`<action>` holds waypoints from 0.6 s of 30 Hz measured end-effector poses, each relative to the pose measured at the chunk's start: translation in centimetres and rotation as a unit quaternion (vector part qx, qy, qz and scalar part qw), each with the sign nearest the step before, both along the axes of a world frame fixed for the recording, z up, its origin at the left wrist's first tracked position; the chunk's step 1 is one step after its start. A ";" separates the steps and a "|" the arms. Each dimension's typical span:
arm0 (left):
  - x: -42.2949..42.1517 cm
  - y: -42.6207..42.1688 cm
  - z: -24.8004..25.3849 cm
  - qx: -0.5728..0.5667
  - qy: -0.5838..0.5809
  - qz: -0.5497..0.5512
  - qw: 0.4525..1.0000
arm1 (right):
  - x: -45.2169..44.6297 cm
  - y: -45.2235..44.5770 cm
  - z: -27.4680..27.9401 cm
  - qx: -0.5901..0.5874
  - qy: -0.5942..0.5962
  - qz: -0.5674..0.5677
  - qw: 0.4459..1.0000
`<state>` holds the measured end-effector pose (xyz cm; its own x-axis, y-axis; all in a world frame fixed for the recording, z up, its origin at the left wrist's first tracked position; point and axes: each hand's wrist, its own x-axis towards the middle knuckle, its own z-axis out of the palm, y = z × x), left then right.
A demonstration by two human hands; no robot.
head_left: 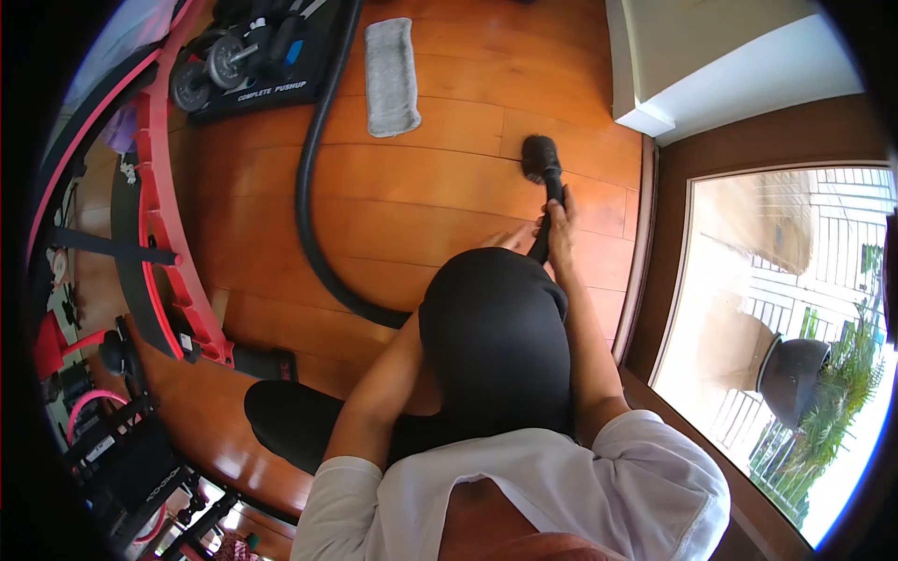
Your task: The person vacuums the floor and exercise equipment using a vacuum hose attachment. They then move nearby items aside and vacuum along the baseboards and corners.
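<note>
My right hand (562, 229) is wrapped around the black vacuum cleaner tube (554, 190), just beyond my raised knee. At the tube's far end a round black dusting brush (539, 159) rests on the wooden floor. My left hand (514, 237) is beside the tube with its visible fingers stretched toward it; my knee hides the rest, and I cannot tell whether it touches the tube. A black vacuum hose (305, 192) curves down the floor on the left and passes behind my left arm.
A grey cloth pad (392, 77) lies on the wooden floor (440, 178). Dumbbells (227, 62) sit on a black push-up board (273, 93) at upper left. A red and black exercise frame (159, 206) stands left. On the right are a white wall corner (645, 117) and a brown-framed glass door (669, 280).
</note>
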<state>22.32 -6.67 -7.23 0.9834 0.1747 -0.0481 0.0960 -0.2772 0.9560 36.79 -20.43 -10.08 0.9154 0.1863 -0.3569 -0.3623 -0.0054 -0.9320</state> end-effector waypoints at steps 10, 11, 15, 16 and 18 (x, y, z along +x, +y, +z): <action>-0.6 3.2 -1.6 0.163 0.027 -0.054 0.985 | 14.3 -4.6 2.2 -0.284 -0.084 0.038 0.954; -0.6 3.1 -2.2 0.163 0.025 -0.055 0.985 | 16.0 -4.5 1.0 -0.284 -0.090 0.029 0.954; -0.1 3.1 -3.1 0.162 0.042 -0.052 0.985 | 21.5 -2.5 0.0 -0.327 -0.093 0.003 0.941; -0.1 3.2 -2.4 0.160 0.066 -0.041 0.984 | 22.1 -1.9 0.4 -0.315 -0.078 -0.008 0.946; -0.4 3.3 -1.1 0.153 0.113 -0.018 0.982 | 23.1 -1.3 0.9 -0.296 -0.050 -0.031 0.953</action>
<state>21.89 -3.40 -8.36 0.9596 0.1800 -0.2163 0.2807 -0.5557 0.7826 59.84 -21.76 -9.19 0.9532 -0.0758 -0.2928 -0.2881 -0.5222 -0.8027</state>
